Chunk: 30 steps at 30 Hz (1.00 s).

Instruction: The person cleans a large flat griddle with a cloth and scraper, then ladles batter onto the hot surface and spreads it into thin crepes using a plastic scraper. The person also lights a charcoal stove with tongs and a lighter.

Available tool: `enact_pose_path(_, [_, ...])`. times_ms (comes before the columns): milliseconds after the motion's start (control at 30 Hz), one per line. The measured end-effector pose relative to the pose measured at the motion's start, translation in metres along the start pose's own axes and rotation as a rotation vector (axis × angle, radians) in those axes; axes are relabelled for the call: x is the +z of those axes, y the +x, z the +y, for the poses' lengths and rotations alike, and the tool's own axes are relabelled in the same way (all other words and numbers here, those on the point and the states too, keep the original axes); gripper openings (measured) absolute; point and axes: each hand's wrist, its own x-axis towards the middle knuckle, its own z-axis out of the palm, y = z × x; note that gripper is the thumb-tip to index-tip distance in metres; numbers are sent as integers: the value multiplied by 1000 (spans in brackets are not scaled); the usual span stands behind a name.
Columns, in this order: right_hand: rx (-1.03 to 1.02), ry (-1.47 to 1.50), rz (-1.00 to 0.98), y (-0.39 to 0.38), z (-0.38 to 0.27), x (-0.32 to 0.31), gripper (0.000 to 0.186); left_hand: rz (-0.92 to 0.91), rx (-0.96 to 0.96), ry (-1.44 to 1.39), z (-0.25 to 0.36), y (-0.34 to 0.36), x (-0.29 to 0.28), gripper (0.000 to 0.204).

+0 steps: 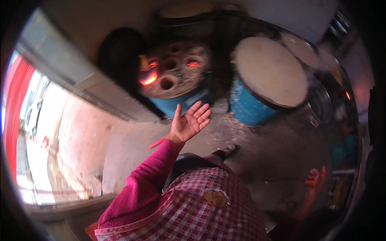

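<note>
My left hand (189,123) is stretched out palm up in front of the blue round stove (171,105), with its fingers apart and nothing in it. A narrow red thing (157,143) shows beside its wrist; what it is I cannot make out. Off to the right, my right hand (316,176) is raised in the dim light, blurred, with fingers that look apart and no object visible in them. The stove's top has several round holes, some glowing red, and a flame (149,78) at its left edge.
A second blue drum (251,104) with a broad pale round top (271,70) stands right of the stove. Beyond it are another pale round lid (300,49) and a metal basin (320,100). A dark round pan (120,52) leans behind the stove. A bright doorway (68,136) opens at left.
</note>
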Motion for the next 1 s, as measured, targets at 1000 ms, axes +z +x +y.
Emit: enact_pose_path(1000, [-20,341,924,271,113,-557,62,-1314,-1495,1508,-757,552,66,44])
